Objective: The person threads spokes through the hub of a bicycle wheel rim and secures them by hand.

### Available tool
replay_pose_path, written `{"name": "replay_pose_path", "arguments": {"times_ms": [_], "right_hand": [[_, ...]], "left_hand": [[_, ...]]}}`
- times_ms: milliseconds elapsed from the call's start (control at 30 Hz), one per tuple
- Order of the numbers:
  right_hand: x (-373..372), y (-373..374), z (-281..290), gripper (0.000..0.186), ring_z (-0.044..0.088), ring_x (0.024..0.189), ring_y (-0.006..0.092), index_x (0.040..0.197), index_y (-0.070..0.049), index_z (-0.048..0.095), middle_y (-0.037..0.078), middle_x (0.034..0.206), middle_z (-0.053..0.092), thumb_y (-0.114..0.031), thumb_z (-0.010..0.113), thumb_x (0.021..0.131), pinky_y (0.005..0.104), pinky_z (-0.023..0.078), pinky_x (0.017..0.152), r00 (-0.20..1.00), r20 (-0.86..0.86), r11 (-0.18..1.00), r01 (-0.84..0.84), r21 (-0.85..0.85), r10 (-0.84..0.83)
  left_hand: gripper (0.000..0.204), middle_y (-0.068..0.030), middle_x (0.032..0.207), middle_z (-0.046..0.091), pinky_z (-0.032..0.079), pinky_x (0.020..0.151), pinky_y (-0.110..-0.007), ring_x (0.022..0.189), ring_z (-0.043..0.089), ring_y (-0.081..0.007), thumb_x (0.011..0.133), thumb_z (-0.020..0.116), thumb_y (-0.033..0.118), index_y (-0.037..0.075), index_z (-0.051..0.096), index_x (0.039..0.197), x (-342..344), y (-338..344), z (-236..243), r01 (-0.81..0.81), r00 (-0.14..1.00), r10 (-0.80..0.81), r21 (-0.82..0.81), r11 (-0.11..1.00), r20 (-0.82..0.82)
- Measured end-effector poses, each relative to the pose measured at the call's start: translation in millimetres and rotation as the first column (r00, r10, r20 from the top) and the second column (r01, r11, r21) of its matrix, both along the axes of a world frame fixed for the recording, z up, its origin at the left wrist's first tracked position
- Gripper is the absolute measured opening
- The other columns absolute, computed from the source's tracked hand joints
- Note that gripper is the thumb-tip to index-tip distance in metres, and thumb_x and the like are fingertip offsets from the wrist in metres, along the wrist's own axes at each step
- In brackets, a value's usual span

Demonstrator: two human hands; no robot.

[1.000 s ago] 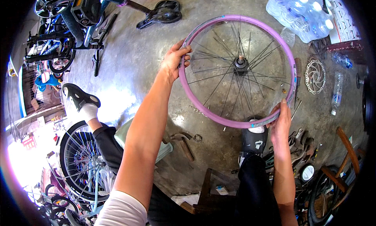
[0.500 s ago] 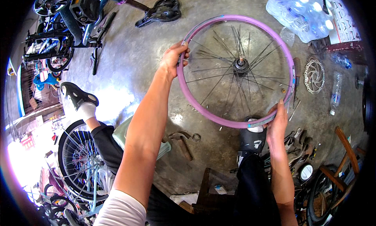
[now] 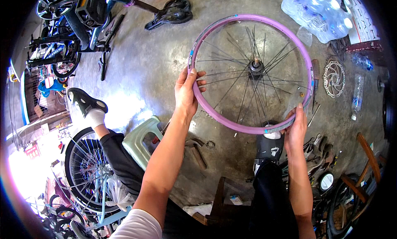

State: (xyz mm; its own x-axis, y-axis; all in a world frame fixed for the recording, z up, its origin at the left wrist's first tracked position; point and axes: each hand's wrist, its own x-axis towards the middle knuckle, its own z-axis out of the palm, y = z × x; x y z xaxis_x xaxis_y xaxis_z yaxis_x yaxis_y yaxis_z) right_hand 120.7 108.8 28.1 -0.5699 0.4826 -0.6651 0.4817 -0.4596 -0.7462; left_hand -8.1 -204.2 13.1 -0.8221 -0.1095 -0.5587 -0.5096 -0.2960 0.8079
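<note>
A pink bicycle rim (image 3: 225, 126) with grey and blue decals is held in both hands. My left hand (image 3: 187, 90) grips its left side, fingers wrapped round it; my right hand (image 3: 294, 127) grips the lower right, thumb on top. Inside the ring's outline, a black hub (image 3: 255, 71) with many thin spokes (image 3: 232, 81) sits low over the concrete floor; several spoke ends stop short of the rim. My right shoe (image 3: 268, 150) is under the rim's lower edge.
A silver brake rotor (image 3: 334, 80), wrapped water bottles (image 3: 318, 13) and an empty bottle (image 3: 357, 97) lie right. A saddle (image 3: 169, 13) and bikes (image 3: 84, 28) are upper left, a green stool (image 3: 139, 141) left of my arm, scattered wrenches (image 3: 314, 150) lower right, another wheel (image 3: 82, 168) lower left.
My left hand has moved down along the rim's left side, uncovering a decal and part of the green stool. My right hand stays on the lower right; the rim has barely shifted.
</note>
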Motion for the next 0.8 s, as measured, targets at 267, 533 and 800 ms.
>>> {"name": "replay_pose_path", "arguments": {"times_ms": [267,533,800], "right_hand": [[-0.8,-2.5,2.7,0.036,0.047,0.049,0.0124,0.090,-0.011,0.049,0.001,0.067,0.048,-0.044,0.051,0.104,0.0292,0.038,0.042,0.999,0.023,0.999,0.035,0.022,-0.036],[3.4,-3.0,-2.1,0.034,0.048,0.052,0.0116,0.093,-0.012,0.052,0.001,0.070,0.050,-0.044,0.052,0.103,0.0292,0.038,0.043,0.999,0.023,0.999,0.036,-0.015,-0.035],[5.4,-0.1,-1.5,0.036,0.048,0.054,0.0118,0.093,-0.011,0.052,0.001,0.071,0.050,-0.046,0.053,0.102,0.0294,0.038,0.043,0.999,0.041,1.000,0.008,-0.007,-0.007]], "left_hand": [[0.056,-0.0153,0.123,0.065,0.056,0.074,-0.034,0.092,0.070,-0.0221,0.103,0.057,0.033,0.006,0.039,0.149,32.5,28.3,30.7,-0.152,0.988,0.151,-0.212,0.966,-0.021],[0.064,-0.0132,0.115,0.068,0.054,0.062,-0.028,0.077,0.069,-0.0171,0.096,0.067,0.011,0.004,0.035,0.152,69.8,73.9,42.5,-0.337,0.941,0.330,-0.253,0.907,-0.071],[0.053,-0.0100,0.113,0.069,0.054,0.055,-0.028,0.073,0.067,-0.0150,0.095,0.066,0.008,0.002,0.046,0.144,75.5,68.9,39.7,-0.375,0.927,0.373,-0.150,0.915,-0.042]]}}
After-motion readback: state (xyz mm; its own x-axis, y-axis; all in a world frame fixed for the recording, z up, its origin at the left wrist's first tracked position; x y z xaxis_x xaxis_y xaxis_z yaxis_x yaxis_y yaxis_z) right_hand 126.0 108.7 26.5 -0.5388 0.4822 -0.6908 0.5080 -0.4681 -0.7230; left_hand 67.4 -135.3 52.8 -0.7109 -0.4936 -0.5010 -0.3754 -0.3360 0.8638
